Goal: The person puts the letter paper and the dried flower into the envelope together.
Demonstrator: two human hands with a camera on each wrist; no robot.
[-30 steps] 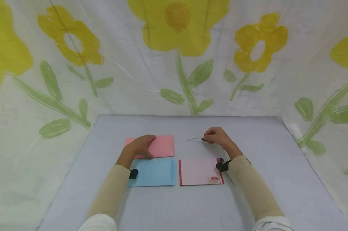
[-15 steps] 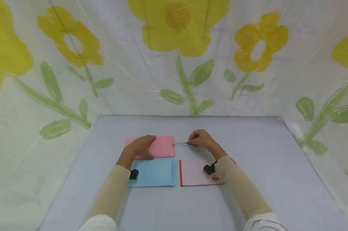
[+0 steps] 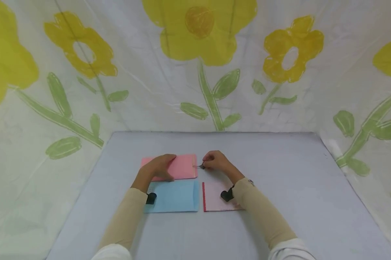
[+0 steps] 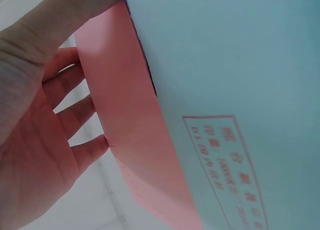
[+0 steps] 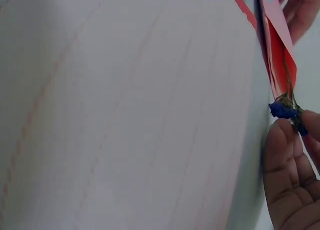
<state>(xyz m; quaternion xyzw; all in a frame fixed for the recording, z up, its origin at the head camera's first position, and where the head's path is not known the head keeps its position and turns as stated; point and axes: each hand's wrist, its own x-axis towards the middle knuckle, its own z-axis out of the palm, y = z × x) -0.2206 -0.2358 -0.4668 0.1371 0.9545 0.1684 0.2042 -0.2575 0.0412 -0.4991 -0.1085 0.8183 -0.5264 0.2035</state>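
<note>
My left hand (image 3: 158, 168) holds the pink envelope (image 3: 184, 168) across its width, thumb at the near edge and fingers along the far edge. In the right wrist view the envelope's right end gapes, showing a red inside (image 5: 277, 49). Between thumb and fingers, my right hand (image 3: 216, 161) pinches a small dried flower (image 5: 285, 111) with blue blossoms, close to its head. The flower's thin stem points left into the envelope's gaping mouth. The left wrist view shows my left fingertips (image 4: 100, 142) right against the pink paper's edge.
Nearer me lies a light blue envelope (image 3: 174, 196), with a red printed box on it. To its right, a pale pink envelope (image 3: 215, 196) with a red scalloped edge is partly covered by my right forearm. A flower-painted white sheet (image 3: 156, 97) hangs behind the grey table (image 3: 195, 234).
My right hand has moved left and slightly nearer me, bringing the flower's stem from apart to the pink envelope's open end. My left hand keeps its hold. The right forearm now covers a second flower.
</note>
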